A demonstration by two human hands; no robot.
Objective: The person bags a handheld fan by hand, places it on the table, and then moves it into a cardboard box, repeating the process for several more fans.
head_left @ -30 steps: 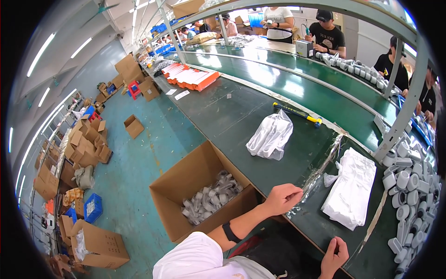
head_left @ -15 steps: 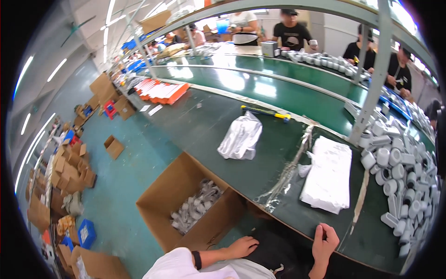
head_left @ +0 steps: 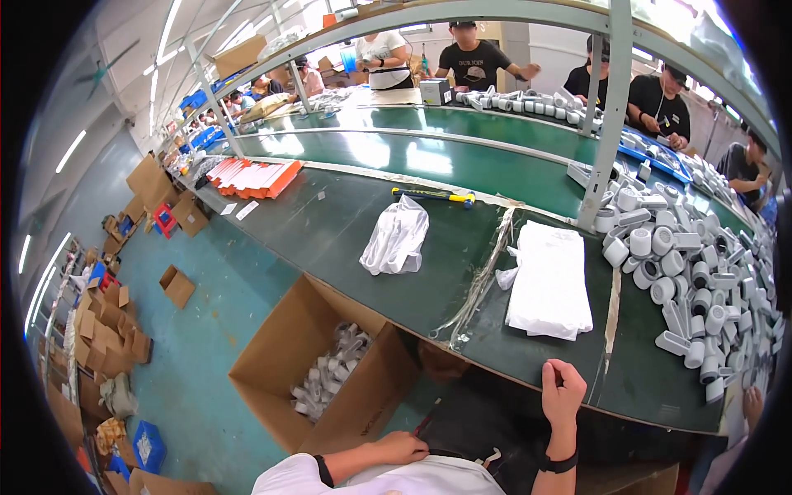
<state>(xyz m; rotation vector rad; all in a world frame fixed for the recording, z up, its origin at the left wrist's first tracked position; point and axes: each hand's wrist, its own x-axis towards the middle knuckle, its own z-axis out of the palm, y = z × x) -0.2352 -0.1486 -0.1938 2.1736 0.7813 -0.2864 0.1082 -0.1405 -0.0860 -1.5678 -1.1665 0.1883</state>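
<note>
My right hand (head_left: 563,391) is raised at the table's near edge, fingers curled in and nothing visible in them. Just beyond it lies a stack of flat white plastic bags (head_left: 547,283). Low over my lap, my left hand (head_left: 402,447) has its fingers curled; a thin dark reddish thing (head_left: 427,419) sticks out beside them, too small to make out. Left of the stack is a crumpled clear bag (head_left: 396,237), and behind it a yellow and black tool with a long handle (head_left: 434,196). A big pile of grey-white plastic parts (head_left: 672,264) covers the table's right end.
An open cardboard box (head_left: 272,375) stands against the table's near edge, with wrapped grey-white parts inside. Orange sheets (head_left: 254,178) lie at the table's far left. A metal post (head_left: 606,124) rises beside the parts pile. Several people work across the green conveyor (head_left: 371,148); another person's hand (head_left: 752,406) shows at right.
The view has shifted, so the table things sit further left. My right forearm and wristband now show. My left hand's fingers have curled in, and the reddish thing has appeared beside them.
</note>
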